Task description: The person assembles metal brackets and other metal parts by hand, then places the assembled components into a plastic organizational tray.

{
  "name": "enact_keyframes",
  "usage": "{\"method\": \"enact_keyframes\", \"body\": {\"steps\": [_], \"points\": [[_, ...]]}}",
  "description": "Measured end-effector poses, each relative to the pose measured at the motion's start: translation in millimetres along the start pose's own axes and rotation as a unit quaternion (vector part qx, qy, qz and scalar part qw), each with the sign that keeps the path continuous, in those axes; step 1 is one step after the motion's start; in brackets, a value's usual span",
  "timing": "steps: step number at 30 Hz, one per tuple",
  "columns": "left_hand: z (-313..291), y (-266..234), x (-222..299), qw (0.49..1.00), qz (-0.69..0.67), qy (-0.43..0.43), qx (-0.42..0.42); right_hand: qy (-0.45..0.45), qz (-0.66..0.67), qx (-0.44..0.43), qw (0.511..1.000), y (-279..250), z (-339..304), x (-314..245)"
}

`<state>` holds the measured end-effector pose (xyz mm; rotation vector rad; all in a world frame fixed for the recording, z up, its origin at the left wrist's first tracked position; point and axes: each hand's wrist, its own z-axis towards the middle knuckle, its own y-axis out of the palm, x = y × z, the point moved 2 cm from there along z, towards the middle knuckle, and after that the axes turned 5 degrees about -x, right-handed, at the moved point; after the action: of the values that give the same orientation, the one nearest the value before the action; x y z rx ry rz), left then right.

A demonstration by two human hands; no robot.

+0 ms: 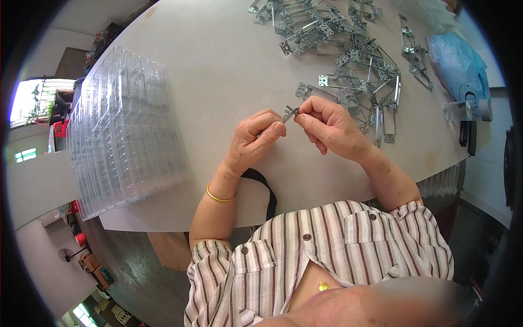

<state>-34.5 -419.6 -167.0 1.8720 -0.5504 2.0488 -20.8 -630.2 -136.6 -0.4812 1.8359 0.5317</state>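
Over the middle of the table my two hands meet around a small grey metal bracket [287, 115]. Thumb and fingers of my left hand [254, 139] pinch its lower left end. My right hand [330, 126] has thumb and forefinger closed at the bracket's upper right end, touching a small dark part there that I cannot make out. Just beyond my right hand lies a loose heap of similar metal brackets [357, 57] with long thin arms, tangled together. A few more linked brackets [414, 53] lie apart to the right of the heap.
Stacked clear plastic trays [122, 131] stand on the left of the white table [218, 60]. At the right edge are a pale blue plastic bag [458, 61], a clear jar [463, 111] lying on its side and a dark object [468, 137]. A black strap [265, 182] lies near my left forearm.
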Motion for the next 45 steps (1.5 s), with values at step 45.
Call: {"method": "enact_keyframes", "body": {"steps": [45], "points": [[7,-16,-11,0.896,-0.443,-0.006,-0.003,-0.392,-0.283,0.037,0.874,-11,2,-9]]}}
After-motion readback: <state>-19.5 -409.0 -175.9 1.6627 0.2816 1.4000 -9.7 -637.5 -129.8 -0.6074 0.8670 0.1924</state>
